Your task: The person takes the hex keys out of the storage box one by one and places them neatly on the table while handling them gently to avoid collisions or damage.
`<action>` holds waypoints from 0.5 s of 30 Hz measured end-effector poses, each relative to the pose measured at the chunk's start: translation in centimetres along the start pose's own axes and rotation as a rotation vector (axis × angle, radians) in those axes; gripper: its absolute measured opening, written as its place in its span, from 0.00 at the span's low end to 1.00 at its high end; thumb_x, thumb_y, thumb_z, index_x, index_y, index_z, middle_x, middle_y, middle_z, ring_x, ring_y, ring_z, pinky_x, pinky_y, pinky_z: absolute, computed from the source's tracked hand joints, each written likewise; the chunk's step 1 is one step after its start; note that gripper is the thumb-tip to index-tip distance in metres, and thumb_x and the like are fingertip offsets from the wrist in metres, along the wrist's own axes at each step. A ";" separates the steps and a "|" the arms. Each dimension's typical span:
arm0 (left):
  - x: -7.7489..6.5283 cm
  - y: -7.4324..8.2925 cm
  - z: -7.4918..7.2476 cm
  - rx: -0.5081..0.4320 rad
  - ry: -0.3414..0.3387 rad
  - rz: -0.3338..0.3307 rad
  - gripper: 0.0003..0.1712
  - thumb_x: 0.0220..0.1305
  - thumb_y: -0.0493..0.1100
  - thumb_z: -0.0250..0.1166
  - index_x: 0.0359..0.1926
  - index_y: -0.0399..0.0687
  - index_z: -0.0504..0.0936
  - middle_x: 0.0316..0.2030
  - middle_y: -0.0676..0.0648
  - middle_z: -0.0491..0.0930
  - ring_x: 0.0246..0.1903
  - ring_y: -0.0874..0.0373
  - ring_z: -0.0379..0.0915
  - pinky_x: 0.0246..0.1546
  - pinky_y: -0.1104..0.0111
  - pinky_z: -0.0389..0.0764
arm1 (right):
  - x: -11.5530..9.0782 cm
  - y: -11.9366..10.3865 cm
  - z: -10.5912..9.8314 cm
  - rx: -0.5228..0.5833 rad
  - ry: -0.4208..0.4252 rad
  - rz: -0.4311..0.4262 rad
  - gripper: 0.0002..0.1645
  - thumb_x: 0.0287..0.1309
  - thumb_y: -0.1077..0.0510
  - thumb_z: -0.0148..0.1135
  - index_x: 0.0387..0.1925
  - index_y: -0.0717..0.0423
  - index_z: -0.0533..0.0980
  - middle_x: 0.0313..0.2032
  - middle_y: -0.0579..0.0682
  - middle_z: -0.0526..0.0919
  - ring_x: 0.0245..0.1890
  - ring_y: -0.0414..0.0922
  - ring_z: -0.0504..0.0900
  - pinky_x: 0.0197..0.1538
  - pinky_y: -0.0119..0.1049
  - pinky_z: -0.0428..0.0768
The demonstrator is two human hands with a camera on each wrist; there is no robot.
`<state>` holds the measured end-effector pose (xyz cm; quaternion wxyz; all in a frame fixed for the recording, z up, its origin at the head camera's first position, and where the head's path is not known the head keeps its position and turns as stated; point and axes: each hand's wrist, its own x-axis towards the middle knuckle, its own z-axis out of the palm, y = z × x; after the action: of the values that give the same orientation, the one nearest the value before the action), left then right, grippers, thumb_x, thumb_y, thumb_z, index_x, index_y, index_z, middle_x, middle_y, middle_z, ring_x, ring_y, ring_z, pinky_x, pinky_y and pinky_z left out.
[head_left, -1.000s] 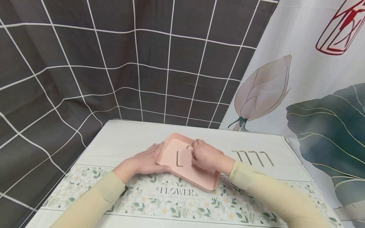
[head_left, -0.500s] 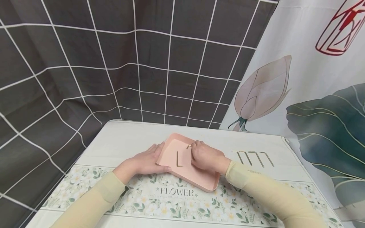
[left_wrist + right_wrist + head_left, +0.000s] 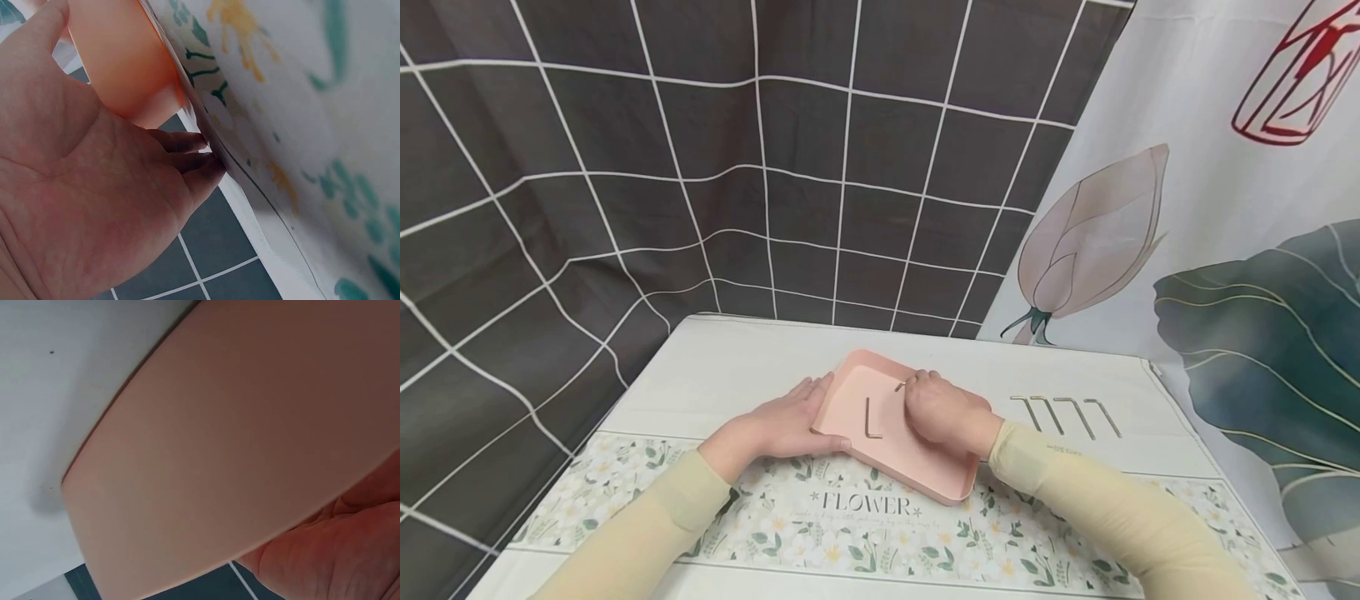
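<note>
A pink tray lies at an angle on the table. My left hand rests against its left end, fingers spread and straight, the thumb along the near wall. Inside the tray lies one brass L-shaped hex key. Over the tray's middle, my right hand has its fingers curled around a second hex key; just its short bent end shows. In the right wrist view the tray's outer wall covers most of the hand. The left wrist view shows the open palm beside the tray.
Several more hex keys lie in a row on the table right of the tray. A white cloth with a floral band covers the table. Behind hang a dark grid-patterned curtain and a white printed curtain.
My right hand has turned slightly, its wrist shifting a little left, and less of the held hex key's end shows. My left hand and the tray have stayed in place.
</note>
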<state>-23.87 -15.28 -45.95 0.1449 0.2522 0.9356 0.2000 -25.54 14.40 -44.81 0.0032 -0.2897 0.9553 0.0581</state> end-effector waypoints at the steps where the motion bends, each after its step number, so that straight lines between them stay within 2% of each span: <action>1: 0.0 0.0 0.0 0.001 0.000 0.001 0.77 0.66 0.85 0.61 0.91 0.38 0.40 0.89 0.37 0.45 0.88 0.34 0.39 0.84 0.40 0.55 | 0.0 0.0 -0.1 0.001 -0.005 0.005 0.18 0.79 0.63 0.56 0.59 0.74 0.78 0.41 0.59 0.80 0.42 0.53 0.82 0.53 0.49 0.89; 5: 0.0 0.0 0.0 0.000 -0.002 0.002 0.77 0.66 0.85 0.61 0.91 0.38 0.40 0.90 0.38 0.45 0.88 0.34 0.39 0.84 0.40 0.55 | -0.1 0.3 0.1 0.013 -0.013 0.024 0.17 0.78 0.64 0.59 0.59 0.73 0.79 0.40 0.58 0.81 0.41 0.52 0.83 0.51 0.49 0.89; 9: 0.1 0.0 0.0 0.000 -0.003 -0.005 0.77 0.66 0.86 0.61 0.91 0.39 0.41 0.90 0.38 0.45 0.88 0.35 0.39 0.84 0.40 0.55 | -0.1 0.6 0.4 0.042 -0.010 0.039 0.15 0.76 0.64 0.61 0.55 0.73 0.80 0.36 0.58 0.80 0.36 0.51 0.84 0.46 0.49 0.91; 15: 0.0 0.0 0.0 0.001 -0.003 -0.006 0.77 0.65 0.86 0.61 0.91 0.39 0.41 0.90 0.38 0.45 0.88 0.35 0.39 0.84 0.40 0.56 | -0.2 0.6 0.5 0.086 -0.015 0.081 0.15 0.79 0.62 0.60 0.55 0.71 0.82 0.36 0.57 0.82 0.34 0.51 0.87 0.45 0.48 0.92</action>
<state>-23.90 -15.23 -45.96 0.1469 0.2497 0.9363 0.1985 -25.75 15.08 -45.24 0.0203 -0.2497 0.9679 0.0189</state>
